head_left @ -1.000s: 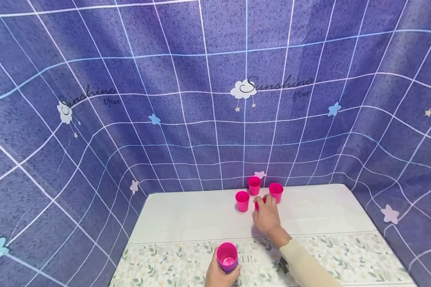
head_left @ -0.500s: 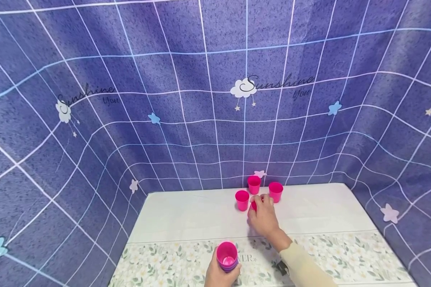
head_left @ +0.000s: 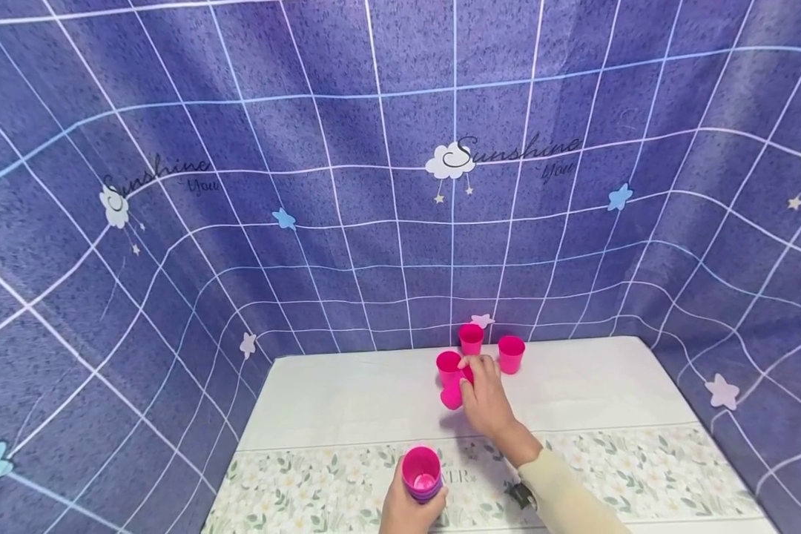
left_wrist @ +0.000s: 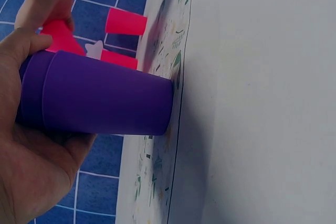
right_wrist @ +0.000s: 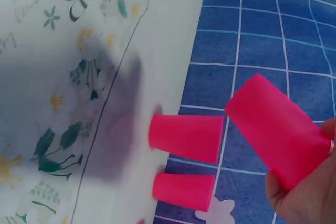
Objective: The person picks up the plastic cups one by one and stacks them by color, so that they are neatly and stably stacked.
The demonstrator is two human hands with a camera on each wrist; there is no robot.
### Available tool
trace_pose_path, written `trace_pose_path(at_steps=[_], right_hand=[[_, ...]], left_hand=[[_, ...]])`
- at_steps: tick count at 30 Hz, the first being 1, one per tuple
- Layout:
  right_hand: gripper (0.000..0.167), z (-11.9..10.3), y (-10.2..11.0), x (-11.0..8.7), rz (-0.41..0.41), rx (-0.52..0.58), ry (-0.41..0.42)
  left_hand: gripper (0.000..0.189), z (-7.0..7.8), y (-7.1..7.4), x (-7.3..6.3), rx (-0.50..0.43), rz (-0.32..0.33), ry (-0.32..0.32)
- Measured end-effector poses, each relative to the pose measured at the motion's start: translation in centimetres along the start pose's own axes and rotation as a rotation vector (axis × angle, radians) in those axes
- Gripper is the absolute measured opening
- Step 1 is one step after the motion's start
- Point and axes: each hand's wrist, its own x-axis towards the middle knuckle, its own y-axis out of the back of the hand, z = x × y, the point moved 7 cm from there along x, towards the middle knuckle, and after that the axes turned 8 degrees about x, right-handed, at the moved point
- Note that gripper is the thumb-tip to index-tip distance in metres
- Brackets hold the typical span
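My left hand [head_left: 410, 506] grips a nested stack of plastic cups near the table's front. A pink cup [head_left: 420, 469] is innermost, and the outermost is a purple cup [left_wrist: 107, 95] in the left wrist view. Farther back, my right hand [head_left: 489, 400] holds another pink cup [right_wrist: 278, 129] by its rim end. That cup is tilted and off the table, its base [head_left: 452, 397] pointing toward the front left. Three pink cups stand upright around it: a left cup [head_left: 448, 363], a back cup [head_left: 471, 337] and a right cup [head_left: 511, 356].
A white table [head_left: 347, 400] carries a floral printed band [head_left: 294, 482] across its front part. Blue gridded curtain [head_left: 347, 185] with stars and clouds encloses the back and sides. A small dark object [head_left: 523, 495] lies by the right sleeve [head_left: 567, 489].
My right hand has lifted the pink cup from among the others, tipped it and brought it slightly left. The left hand with its stack has stayed nearly still.
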Motion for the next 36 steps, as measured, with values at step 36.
trace_pose_path(at_steps=[36], right_hand=[[0.027,-7.3,0.3,-2.3,-0.096,0.225,0.065]], left_hand=[[0.074,-0.1,-0.3,0.1,-0.031,-0.042,-0.005]])
